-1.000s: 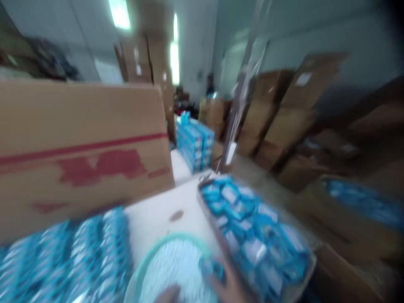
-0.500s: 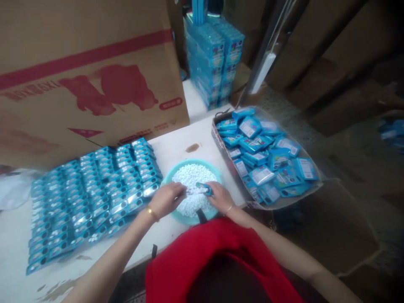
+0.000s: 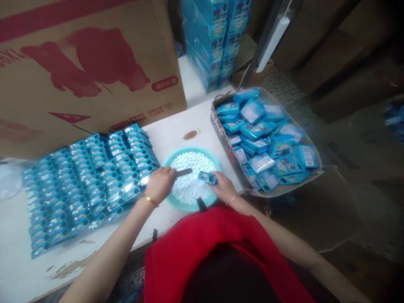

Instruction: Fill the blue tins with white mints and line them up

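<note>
Over the left rim of a turquoise basin (image 3: pixel 167 200), my left hand (image 3: pixel 159 183) is closed on a dark flat stick (image 3: pixel 183 172). Its tip points right across small white pellets (image 3: pixel 189 191) that fill the basin. At the right rim, my right hand (image 3: pixel 224 187) grips a small blue box (image 3: pixel 207 177) between thumb and fingers, with one end facing the stick. A gap separates the stick from the box. To my left lie rows of similar blue boxes (image 3: pixel 91 185), packed side by side with dark round spots on their ends.
On the right, an open carton (image 3: pixel 225 145) holds a heap of loose blue packs (image 3: pixel 261 130). A tall stack of wrapped blue packs (image 3: pixel 211 50) stands at the back. A big brown cardboard box (image 3: pixel 126 109) walls off the back left of the white table (image 3: pixel 170 126).
My hands have drawn apart over the basin, and the dark stick in my left hand now shows clearly. The blue box remains in my right hand. The whole view has shifted somewhat.
</note>
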{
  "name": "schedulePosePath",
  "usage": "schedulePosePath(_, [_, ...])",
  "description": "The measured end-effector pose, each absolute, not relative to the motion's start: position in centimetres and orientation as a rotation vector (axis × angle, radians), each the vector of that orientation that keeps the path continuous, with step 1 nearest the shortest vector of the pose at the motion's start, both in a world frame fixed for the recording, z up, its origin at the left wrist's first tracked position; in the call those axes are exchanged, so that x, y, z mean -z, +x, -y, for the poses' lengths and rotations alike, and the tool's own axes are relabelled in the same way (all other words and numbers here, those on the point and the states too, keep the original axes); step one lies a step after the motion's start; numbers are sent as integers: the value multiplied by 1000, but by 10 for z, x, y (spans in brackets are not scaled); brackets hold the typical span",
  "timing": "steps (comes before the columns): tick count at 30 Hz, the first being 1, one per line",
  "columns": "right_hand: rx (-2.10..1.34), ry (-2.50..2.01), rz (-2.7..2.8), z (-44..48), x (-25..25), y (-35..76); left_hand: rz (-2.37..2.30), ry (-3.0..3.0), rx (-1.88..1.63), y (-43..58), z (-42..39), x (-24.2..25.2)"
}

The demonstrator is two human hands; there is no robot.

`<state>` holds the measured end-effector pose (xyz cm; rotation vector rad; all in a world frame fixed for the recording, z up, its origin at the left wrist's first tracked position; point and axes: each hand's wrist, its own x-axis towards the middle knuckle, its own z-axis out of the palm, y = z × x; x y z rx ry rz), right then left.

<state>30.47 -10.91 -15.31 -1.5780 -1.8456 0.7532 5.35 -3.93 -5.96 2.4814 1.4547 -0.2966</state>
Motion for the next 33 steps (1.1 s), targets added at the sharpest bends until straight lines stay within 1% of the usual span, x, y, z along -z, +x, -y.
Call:
schedulePosePath(3, [-778,-1634,1712,115,147,316,-1505,2296,321,43,36,127])
schedulePosePath(6, [-762,-1694,1610,119,141,325,-1451,2223,262,68,44,182])
schedulePosePath(9, [-710,-1742,1515,120,138,331,-1386,2156,154,103,54,213])
schedulePosePath(12, [-679,-1755,1424,121,139,335,-1329,2085,35,115,56,220])
schedulePosePath(14, [-674,-1752,1402,121,140,336,-1290,2049,-27,106,55,211])
schedulePosePath(16, [-674,-1753,1418,121,140,336,-1248,2034,-74,89,52,191])
schedulePosePath(21, [-659,-1735,1563,114,141,329,-1108,2103,-215,50,44,116])
schedulePosePath(23, [-627,-1698,1672,108,144,322,-1072,2174,-214,46,41,87])
schedulePosePath(27, [-551,-1565,1883,98,151,304,-1032,2384,-66,57,37,46])
schedulePosePath(33, [-485,-1458,1991,93,159,291,-1098,2725,375,95,42,3])
